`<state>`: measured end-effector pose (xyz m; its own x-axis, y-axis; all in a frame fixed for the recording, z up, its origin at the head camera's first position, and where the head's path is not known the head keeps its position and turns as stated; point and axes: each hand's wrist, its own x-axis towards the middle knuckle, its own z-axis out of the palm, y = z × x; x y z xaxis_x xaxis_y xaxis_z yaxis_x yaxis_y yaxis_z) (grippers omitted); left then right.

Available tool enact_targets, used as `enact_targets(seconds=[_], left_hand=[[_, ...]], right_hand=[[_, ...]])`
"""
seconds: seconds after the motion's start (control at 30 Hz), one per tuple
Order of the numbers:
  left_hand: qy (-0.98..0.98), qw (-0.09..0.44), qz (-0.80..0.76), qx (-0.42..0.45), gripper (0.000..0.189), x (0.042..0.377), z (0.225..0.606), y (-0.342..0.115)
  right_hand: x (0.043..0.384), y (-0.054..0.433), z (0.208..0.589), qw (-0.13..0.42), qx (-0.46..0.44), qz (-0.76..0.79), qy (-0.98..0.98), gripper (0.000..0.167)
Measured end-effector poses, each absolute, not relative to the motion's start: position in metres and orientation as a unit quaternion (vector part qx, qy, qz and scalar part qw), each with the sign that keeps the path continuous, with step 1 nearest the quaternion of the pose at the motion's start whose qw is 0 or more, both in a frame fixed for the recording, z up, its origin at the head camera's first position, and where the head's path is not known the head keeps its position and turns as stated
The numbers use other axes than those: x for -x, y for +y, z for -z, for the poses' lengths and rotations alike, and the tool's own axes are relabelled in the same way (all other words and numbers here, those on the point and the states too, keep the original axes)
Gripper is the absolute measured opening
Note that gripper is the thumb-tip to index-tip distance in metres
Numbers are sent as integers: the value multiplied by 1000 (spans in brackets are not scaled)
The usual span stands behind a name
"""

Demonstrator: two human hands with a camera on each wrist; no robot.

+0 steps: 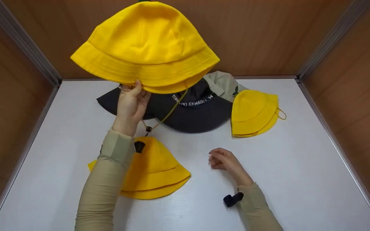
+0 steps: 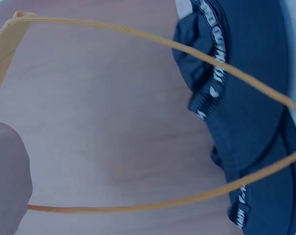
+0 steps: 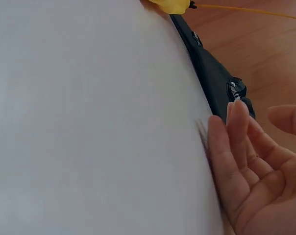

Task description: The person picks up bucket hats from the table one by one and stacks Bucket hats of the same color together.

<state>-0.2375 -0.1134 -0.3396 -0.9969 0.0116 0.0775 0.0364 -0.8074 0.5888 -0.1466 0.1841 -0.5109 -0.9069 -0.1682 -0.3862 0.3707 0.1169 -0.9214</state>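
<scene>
My left hand (image 1: pixel 131 104) pinches the brim of a yellow bucket hat (image 1: pixel 146 41) and holds it high, in front of the back wall. From that hat hangs a thin cord (image 1: pixel 172 110) with a dark toggle (image 1: pixel 148 129); the left wrist view has both strands of the cord (image 2: pixel 128 30) stretching across. Below my left forearm a second yellow bucket hat (image 1: pixel 154 175) lies on the table, partly covered by the sleeve. My right hand (image 1: pixel 225 162) hovers over the white table to its right, fingers loosely bent, holding nothing; the right wrist view shows its palm (image 3: pixel 265 196).
Dark wide-brimmed hats (image 1: pixel 193 117) with white lettering lie at the back, partly behind the raised hat. Beside them are a beige hat (image 1: pixel 225 85) and a small yellow hat (image 1: pixel 254 112) with a cord loop. Wooden walls (image 1: pixel 262 38) enclose the table (image 1: pixel 287 173) on three sides.
</scene>
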Motion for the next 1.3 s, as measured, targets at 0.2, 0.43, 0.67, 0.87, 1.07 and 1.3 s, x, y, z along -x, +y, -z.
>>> enact_targets(seconds=[0.2,0.43,0.67,0.87,1.07,1.3], left_hand=[[-356,-18,931,75,13,214,339,-97],[-377,-53,921,81,10,187,344,-90],[-397,-86,912,59,13,163,358,-97],[-435,-105,893,38,19,145,380,-106],[-461,-130,878,-1,25,132,400,-111],[-468,-146,871,-30,25,128,422,-117]], right_hand=[[154,179,480,155,-52,685,710,27],[154,181,449,65,-56,751,655,19],[150,189,433,8,-1,819,573,37],[154,191,417,-4,50,810,584,28],[153,185,408,47,12,760,648,30],[148,175,415,86,12,669,739,44]])
